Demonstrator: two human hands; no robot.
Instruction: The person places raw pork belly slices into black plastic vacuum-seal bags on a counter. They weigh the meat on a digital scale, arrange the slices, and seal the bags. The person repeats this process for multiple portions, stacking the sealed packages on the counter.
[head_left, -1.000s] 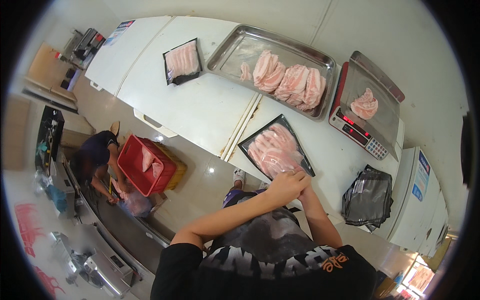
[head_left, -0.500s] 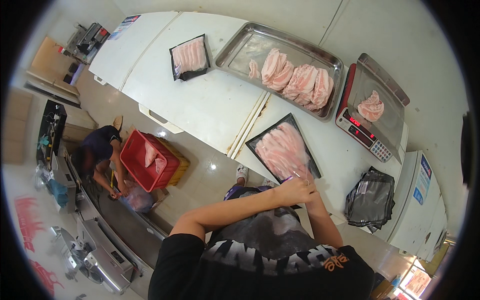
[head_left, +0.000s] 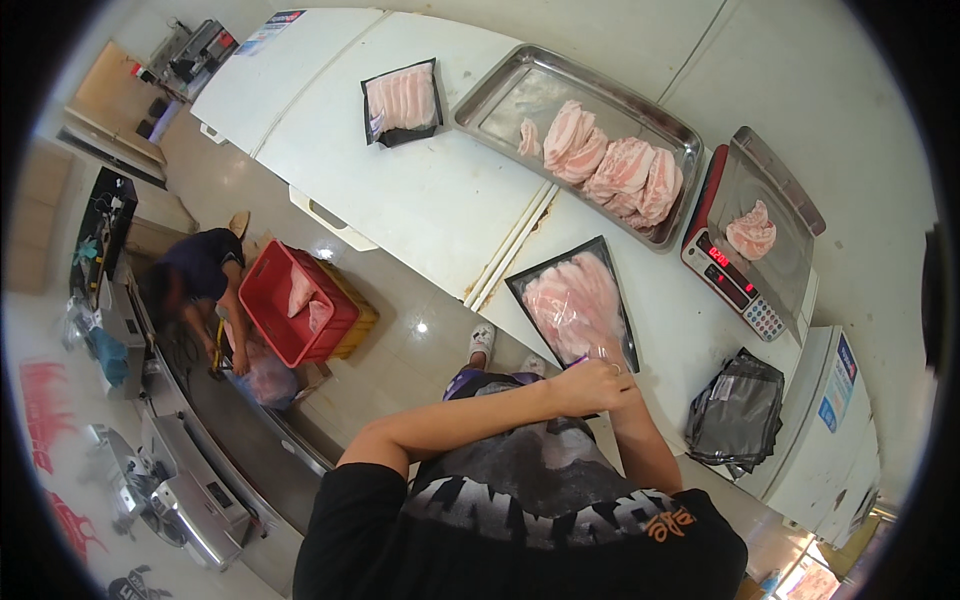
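Note:
A clear-fronted, black-backed plastic bag [head_left: 632, 322] of sliced pale pink meat [head_left: 575, 300] lies at the near edge of the white counter. My left hand [head_left: 582, 386] is closed at the bag's near end. Pressed up against it, my right hand [head_left: 622, 392] is closed too, and the two fists pinch the gathered end of the bag between them. The fingertips are partly hidden. To the right of the hands lies a stack of flat black bags [head_left: 738, 412].
Beyond the bag, a steel tray [head_left: 500, 95] holds folded meat slices. A red scale [head_left: 708, 262] carries one portion of meat. Another filled pack [head_left: 402, 102] lies farther left. Down on the floor, a co-worker [head_left: 195, 275] bends beside a red crate [head_left: 290, 345].
The view has shifted slightly, so the counter things sit a bit farther right. My hands stay closed together at the bag's end. The co-worker's arms have moved a little.

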